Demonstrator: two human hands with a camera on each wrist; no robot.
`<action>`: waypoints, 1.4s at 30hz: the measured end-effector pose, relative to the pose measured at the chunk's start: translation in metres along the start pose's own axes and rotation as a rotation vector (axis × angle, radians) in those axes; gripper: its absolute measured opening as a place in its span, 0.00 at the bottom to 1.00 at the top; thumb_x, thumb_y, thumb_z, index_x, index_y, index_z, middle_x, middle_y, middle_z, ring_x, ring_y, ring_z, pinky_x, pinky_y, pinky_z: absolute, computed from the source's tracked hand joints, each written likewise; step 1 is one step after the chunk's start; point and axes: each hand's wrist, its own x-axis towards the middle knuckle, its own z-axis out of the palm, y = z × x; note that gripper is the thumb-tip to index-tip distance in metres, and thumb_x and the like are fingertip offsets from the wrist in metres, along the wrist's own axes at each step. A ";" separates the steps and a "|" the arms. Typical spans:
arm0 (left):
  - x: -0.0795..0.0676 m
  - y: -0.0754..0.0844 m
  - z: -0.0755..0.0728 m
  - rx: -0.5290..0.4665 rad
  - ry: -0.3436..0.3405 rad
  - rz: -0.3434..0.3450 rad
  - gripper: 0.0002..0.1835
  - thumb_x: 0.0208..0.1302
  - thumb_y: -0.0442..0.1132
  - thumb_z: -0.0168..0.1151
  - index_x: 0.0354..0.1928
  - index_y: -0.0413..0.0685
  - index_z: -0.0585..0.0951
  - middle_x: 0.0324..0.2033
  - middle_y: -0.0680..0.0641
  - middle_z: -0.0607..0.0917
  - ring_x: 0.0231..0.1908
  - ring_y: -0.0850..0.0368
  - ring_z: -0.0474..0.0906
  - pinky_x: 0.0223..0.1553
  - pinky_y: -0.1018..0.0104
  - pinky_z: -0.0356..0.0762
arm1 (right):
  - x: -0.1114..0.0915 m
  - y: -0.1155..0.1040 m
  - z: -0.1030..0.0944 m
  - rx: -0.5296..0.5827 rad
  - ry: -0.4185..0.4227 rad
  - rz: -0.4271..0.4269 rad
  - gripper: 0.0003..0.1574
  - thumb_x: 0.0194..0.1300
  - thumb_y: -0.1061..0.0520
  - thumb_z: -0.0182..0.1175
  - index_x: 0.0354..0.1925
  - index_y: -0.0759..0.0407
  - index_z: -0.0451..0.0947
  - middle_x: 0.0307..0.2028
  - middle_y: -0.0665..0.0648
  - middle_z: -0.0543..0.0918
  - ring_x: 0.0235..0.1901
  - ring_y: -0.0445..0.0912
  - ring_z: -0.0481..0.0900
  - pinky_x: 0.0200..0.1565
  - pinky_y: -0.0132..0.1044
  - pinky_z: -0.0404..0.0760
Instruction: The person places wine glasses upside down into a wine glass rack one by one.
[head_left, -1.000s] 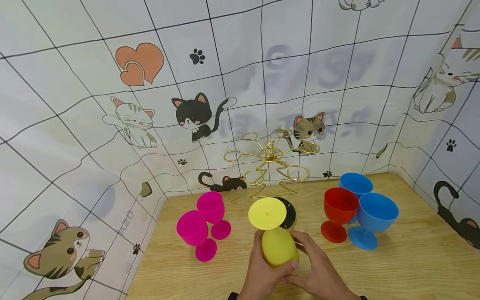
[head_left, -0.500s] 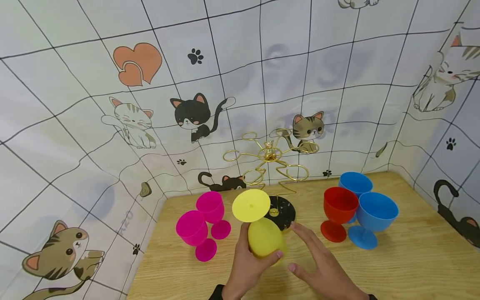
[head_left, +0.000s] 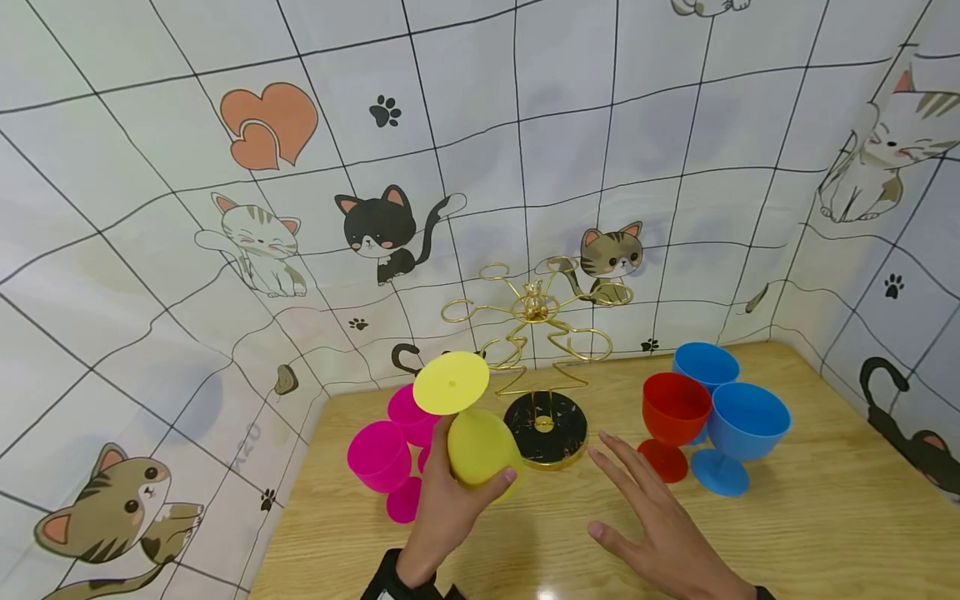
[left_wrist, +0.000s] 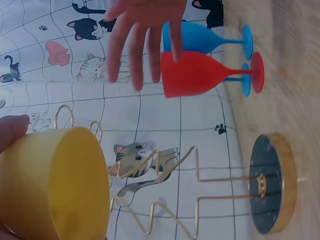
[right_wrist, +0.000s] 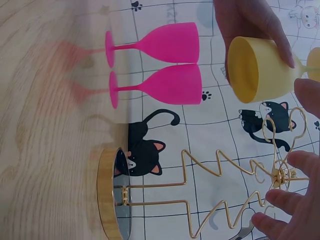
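My left hand (head_left: 448, 510) holds a yellow plastic goblet (head_left: 483, 446) upside down by its bowl, with the round foot uppermost. In the right wrist view the mouth of the yellow goblet (right_wrist: 245, 70) faces the tabletop, and the fingers and thumb wrap its bowl. Held clear of the table, the goblet overlaps the pink goblets (head_left: 378, 457) in the head view. My right hand (head_left: 660, 521) hovers with fingers spread and nothing in it, in front of the red goblet (head_left: 675, 412). Between the hands, farther back, stands a gold wire cup rack (head_left: 534, 307) on a round black base (head_left: 558, 437).
Two blue goblets (head_left: 750, 421) stand upright beside the red one on the right. Two pink ones stand on the left. All rest on a wooden table (head_left: 570, 542). A cat-printed sheet (head_left: 465, 108) encloses the back and sides, right behind the rack.
The right hand has let go of the yellow goblet and opened. The left hand has carried the goblet leftward and up, uncovering the rack's black base.
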 end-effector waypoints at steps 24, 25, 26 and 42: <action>0.054 0.022 -0.075 0.146 0.020 -0.062 0.46 0.60 0.46 0.69 0.74 0.60 0.51 0.59 0.45 0.70 0.56 0.46 0.72 0.50 0.57 0.79 | -0.009 0.002 -0.010 -0.028 -0.067 0.075 0.48 0.62 0.33 0.61 0.75 0.30 0.52 0.75 0.53 0.55 0.69 0.61 0.58 0.51 0.75 0.72; 0.057 0.021 -0.076 0.148 0.014 -0.062 0.46 0.60 0.47 0.69 0.74 0.60 0.52 0.60 0.46 0.70 0.56 0.46 0.72 0.50 0.57 0.80 | -0.009 0.002 -0.011 -0.028 -0.073 0.082 0.48 0.62 0.33 0.61 0.75 0.29 0.52 0.75 0.53 0.55 0.69 0.62 0.58 0.50 0.75 0.71; 0.060 0.020 -0.077 0.152 0.007 -0.065 0.46 0.59 0.49 0.70 0.74 0.61 0.52 0.61 0.47 0.69 0.56 0.46 0.73 0.50 0.57 0.81 | -0.009 0.002 -0.011 -0.029 -0.079 0.088 0.48 0.62 0.32 0.60 0.75 0.29 0.52 0.75 0.53 0.55 0.70 0.62 0.58 0.50 0.75 0.71; 0.112 0.014 -0.109 0.355 0.006 -0.062 0.49 0.56 0.50 0.73 0.74 0.54 0.55 0.65 0.43 0.70 0.61 0.43 0.72 0.56 0.47 0.80 | -0.012 0.013 -0.013 0.004 -0.087 0.135 0.46 0.62 0.31 0.60 0.73 0.28 0.54 0.75 0.56 0.55 0.69 0.64 0.59 0.49 0.74 0.72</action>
